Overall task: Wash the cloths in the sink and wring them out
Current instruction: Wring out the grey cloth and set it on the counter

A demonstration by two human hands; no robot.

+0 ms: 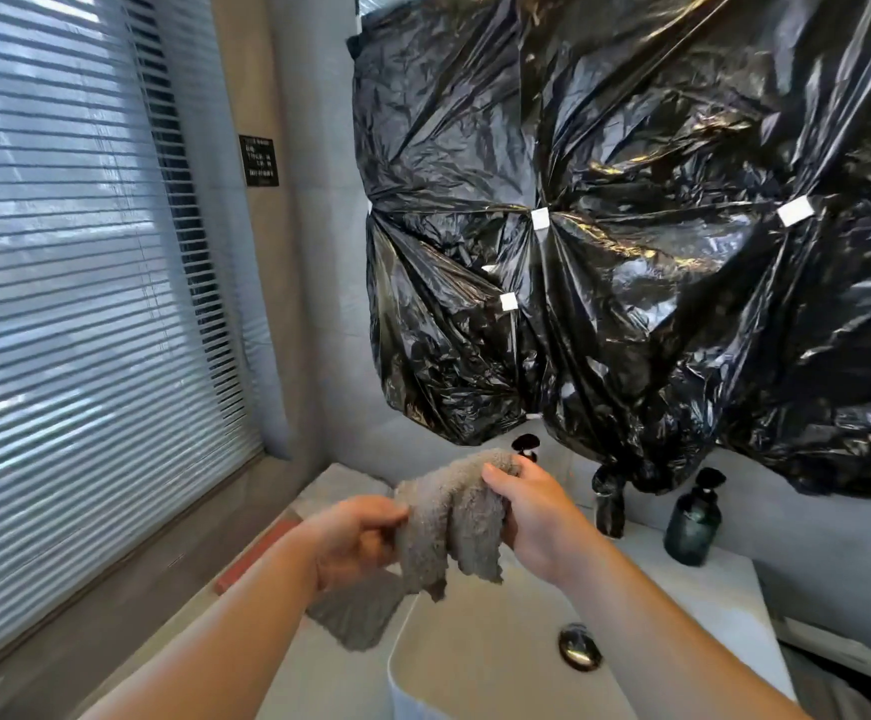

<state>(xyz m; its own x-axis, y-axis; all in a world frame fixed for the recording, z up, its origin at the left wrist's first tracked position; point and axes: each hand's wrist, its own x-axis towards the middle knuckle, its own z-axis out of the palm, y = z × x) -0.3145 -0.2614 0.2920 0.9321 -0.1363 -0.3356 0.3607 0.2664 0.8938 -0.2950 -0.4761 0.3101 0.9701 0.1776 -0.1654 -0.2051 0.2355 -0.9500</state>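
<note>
A grey cloth [449, 522] of looped terry hangs bunched between both hands, held in the air above the far left corner of the sink [475, 672]. The left hand [355, 537] pinches the cloth's left edge, thumb on top and fingers curled beneath. The right hand [532, 517] grips the right side, fingers wrapped round a gathered fold and thumb laid across the top. The cloth's ragged lower edge dangles free below both hands.

A second grey cloth [355, 615] lies flat on the white bench [709, 589] just left of the sink, with its right edge reaching the basin's rim. The left forearm crosses in front of part of it. The sink is a pale basin with a metal drain [579, 649] in its floor towards the right; whether water stands in it cannot be told.

A brick-red flat slab [257, 553] lies on the left of the bench by the window side. A dark green pump bottle [693, 527] stands upright on the bench at far right. A second pump head [524, 446] shows just behind the held cloth. Between them a knotted bundle of black plastic [610, 501] stands at the far edge of the sink. Crumpled black plastic sheeting [631, 226] is taped across the wall above, and slatted blinds [85, 304] cover the window on the left
</note>
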